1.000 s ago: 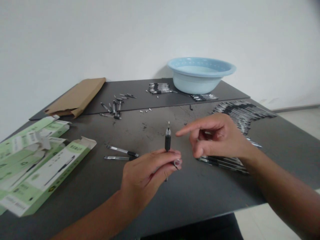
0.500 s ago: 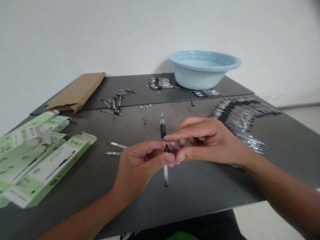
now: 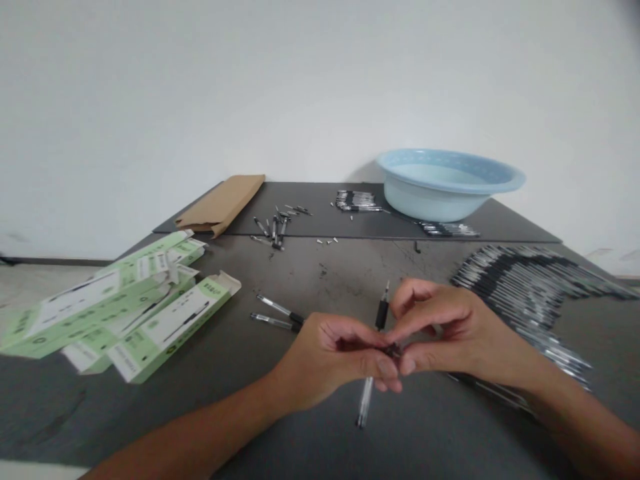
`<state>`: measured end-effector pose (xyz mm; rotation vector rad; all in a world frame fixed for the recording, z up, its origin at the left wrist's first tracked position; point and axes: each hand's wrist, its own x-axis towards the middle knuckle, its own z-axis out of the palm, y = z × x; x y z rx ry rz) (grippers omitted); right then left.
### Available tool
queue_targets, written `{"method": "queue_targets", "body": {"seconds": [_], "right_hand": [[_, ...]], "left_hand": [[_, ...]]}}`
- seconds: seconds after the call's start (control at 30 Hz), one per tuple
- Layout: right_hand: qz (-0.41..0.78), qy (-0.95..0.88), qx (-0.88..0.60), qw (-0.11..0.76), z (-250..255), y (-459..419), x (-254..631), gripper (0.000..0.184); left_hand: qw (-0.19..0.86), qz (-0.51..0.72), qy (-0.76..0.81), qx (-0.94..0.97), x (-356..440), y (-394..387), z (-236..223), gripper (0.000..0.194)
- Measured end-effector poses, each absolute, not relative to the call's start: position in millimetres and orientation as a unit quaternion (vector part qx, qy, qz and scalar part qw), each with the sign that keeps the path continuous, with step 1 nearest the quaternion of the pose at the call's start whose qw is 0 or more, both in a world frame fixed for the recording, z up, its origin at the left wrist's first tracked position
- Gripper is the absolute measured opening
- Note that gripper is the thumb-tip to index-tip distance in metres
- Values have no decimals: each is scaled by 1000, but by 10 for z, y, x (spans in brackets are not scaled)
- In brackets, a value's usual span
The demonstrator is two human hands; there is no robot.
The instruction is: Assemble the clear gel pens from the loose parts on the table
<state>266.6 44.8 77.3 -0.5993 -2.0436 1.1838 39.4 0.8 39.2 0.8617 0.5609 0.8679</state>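
My left hand (image 3: 345,357) is closed around the middle of a gel pen (image 3: 365,402) with a clear barrel and a black grip; its metal tip points up and away. Thumb and forefinger of my right hand (image 3: 440,327) pinch together right beside the left fingertips. A small dark piece (image 3: 393,349) shows between the fingertips of both hands, too covered to name. Two more pens (image 3: 273,321) lie on the table just left of my left hand, partly hidden by it.
Green-and-white pen boxes (image 3: 175,327) lie in a pile at left, near a brown paper envelope (image 3: 225,203). Loose pen parts (image 3: 275,230) are scattered behind. A light blue basin (image 3: 435,197) stands at the back right. Rows of pens (image 3: 515,287) cover the right side.
The view has turned left and up, so things sit lower and further right. The pen now leans more to the right at its tip. Both hands stay together at it.
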Motion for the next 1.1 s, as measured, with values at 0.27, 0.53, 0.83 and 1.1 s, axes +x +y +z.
{"method": "queue_targets", "body": {"seconds": [0.27, 0.53, 0.83, 1.1], "right_hand": [[199, -821, -471, 254, 651, 1568, 2412, 40], [102, -885, -441, 112, 306, 2440, 1840, 32], [102, -902, -418, 38, 267, 2607, 1751, 30], [94, -906, -411, 44, 275, 2513, 1674, 24]], "left_hand": [[704, 520, 299, 380, 478, -41, 383, 23], [675, 567, 276, 383, 504, 1, 284, 29], [691, 536, 259, 409, 519, 20, 220, 45], [677, 545, 284, 405, 481, 31, 239, 26]]}}
